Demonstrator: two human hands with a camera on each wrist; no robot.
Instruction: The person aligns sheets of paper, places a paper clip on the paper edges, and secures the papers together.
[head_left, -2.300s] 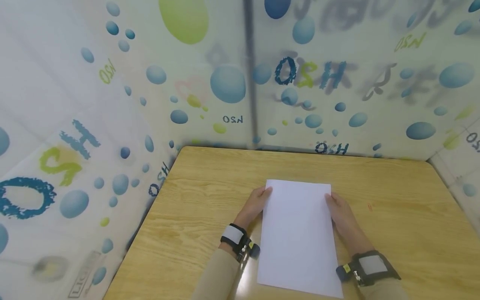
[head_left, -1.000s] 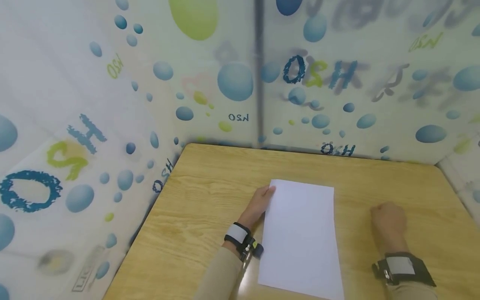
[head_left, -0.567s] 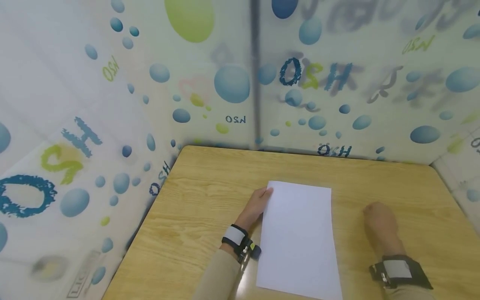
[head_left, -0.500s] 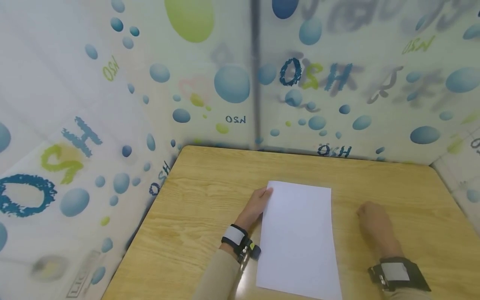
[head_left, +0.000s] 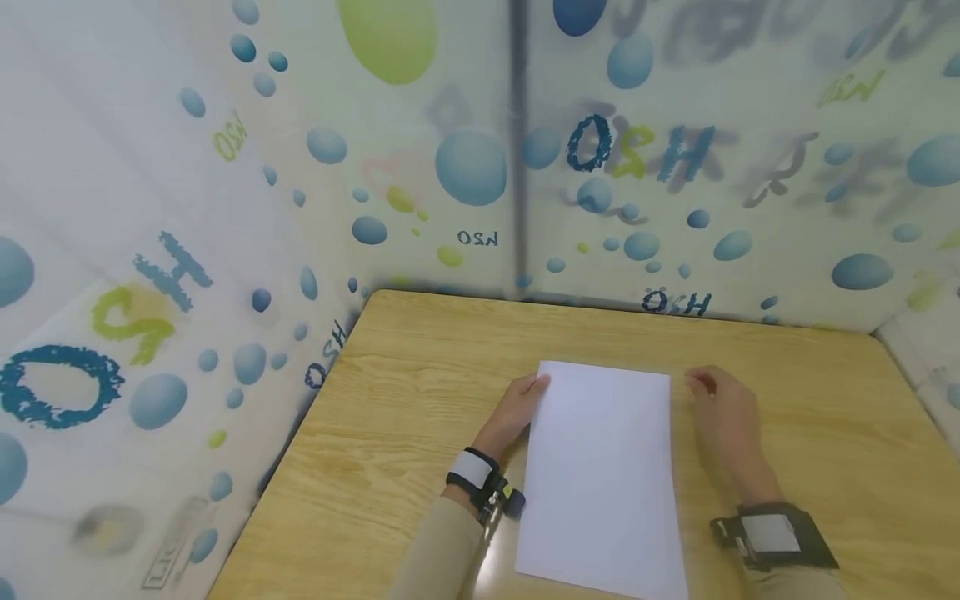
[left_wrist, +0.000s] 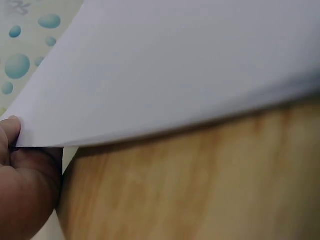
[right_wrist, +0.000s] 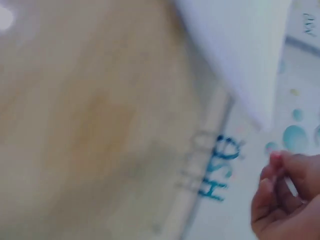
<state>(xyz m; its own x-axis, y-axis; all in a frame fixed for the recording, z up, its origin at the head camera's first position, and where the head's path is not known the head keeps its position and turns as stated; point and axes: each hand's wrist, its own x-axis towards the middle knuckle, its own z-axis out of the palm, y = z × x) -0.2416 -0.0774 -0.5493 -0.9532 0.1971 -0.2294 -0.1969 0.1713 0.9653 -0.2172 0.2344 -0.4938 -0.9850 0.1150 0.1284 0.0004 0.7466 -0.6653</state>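
A blank white sheet of paper (head_left: 600,475) lies lengthwise in front of me, its far left corner raised. My left hand (head_left: 517,408) pinches that corner, thumb on top and the other fingers underneath; in the left wrist view the thumb (left_wrist: 11,129) presses on the paper's tip and its edge bows over the wood. My right hand (head_left: 723,412) is just off the sheet's far right corner. Its fingers are curled in with thumb and forefinger tips together, and nothing shows between them. In the right wrist view a gap separates the right hand (right_wrist: 287,195) from the paper's corner (right_wrist: 260,100).
The wooden table (head_left: 420,375) runs back to a fabric wall (head_left: 390,150) printed with blue and green bubbles and lettering. A similar wall panel (head_left: 67,167) stands along the left side. Each wrist wears a black strap (head_left: 472,471) with a small camera.
My right hand let go of the sheet's right edge, moved away to the right in a fist, then came back left and forward toward the corner. The left hand keeps its grip.
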